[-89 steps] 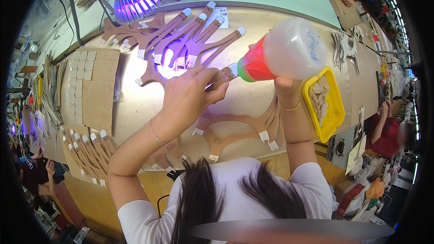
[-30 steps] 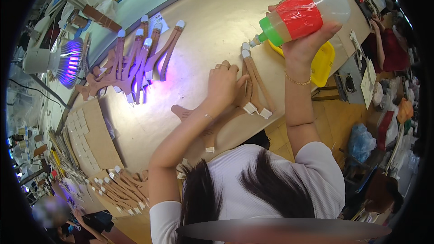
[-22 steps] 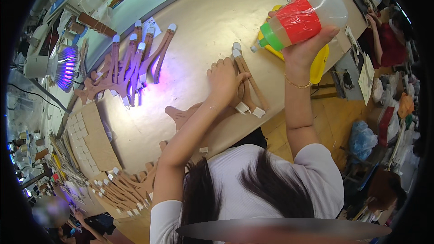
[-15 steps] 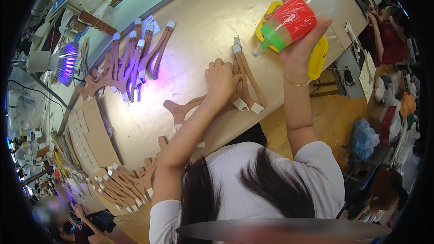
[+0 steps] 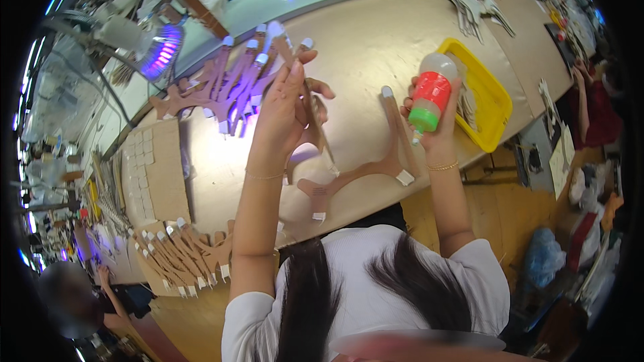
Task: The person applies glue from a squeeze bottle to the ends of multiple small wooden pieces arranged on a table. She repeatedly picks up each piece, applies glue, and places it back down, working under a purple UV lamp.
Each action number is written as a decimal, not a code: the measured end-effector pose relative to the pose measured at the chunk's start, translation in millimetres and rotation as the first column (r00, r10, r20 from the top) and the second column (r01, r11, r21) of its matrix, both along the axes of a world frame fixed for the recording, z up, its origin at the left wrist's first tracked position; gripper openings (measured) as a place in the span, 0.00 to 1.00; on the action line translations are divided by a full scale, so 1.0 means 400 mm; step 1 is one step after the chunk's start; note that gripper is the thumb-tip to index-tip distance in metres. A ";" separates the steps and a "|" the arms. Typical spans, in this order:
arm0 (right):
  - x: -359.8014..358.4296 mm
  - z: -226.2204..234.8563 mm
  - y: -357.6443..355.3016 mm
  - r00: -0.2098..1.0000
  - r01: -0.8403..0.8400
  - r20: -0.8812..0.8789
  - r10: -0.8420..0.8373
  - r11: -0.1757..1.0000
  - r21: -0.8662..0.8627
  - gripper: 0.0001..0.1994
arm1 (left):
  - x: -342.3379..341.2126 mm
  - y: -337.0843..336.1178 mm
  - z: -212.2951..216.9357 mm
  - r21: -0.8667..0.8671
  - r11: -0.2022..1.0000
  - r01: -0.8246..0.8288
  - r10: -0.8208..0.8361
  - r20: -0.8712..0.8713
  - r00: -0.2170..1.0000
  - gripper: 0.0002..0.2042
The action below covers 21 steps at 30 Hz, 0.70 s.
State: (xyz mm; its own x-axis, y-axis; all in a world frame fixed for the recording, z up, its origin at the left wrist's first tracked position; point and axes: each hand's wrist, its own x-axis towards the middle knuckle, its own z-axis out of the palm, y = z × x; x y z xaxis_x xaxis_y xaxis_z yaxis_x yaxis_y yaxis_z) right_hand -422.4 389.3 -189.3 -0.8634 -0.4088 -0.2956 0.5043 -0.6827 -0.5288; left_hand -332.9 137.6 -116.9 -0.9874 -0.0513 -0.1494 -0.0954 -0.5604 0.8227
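My left hand (image 5: 285,104) is raised over the table, closed on a brown strap piece (image 5: 284,50) with a pale tip. The strap stands up above the fingers and its lower part hangs below them. My right hand (image 5: 439,137) is wrapped round a squeeze bottle (image 5: 431,90) with a red band and a green cap, its nozzle tilted down. Between my hands, a second brown branched piece (image 5: 322,191) lies at the near table edge, with white tabs on its ends. Lit purple by a lamp (image 5: 161,53), a pile of similar pieces (image 5: 231,87) lies beyond my left hand.
A yellow tray (image 5: 493,131) holding pale pieces lies beside the bottle. More brown pieces (image 5: 178,255) are at the near left, by a cardboard sheet (image 5: 178,181) with pale squares. Pale cut pieces (image 5: 469,10) lie at the far right. Other people sit at both sides.
My left hand has lifted a brown strap piece off the table, moving up and left. My right hand has lowered the bottle. The view has shifted too.
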 end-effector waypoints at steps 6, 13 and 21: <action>-0.033 0.025 -0.028 0.994 -0.016 -0.105 0.019 0.999 0.033 0.41 | 0.241 -0.065 0.165 -0.386 0.872 -0.301 0.295 -0.078 0.952 0.30; -0.051 0.019 -0.123 0.991 -0.064 -0.111 0.071 0.996 0.067 0.41 | 0.436 -0.189 0.255 -0.220 0.709 -0.670 0.598 -0.315 0.737 0.27; -0.035 0.041 -0.197 0.992 -0.077 -0.089 0.092 0.984 0.159 0.40 | 0.275 -0.434 0.096 -0.177 0.934 -0.312 0.327 0.068 0.942 0.24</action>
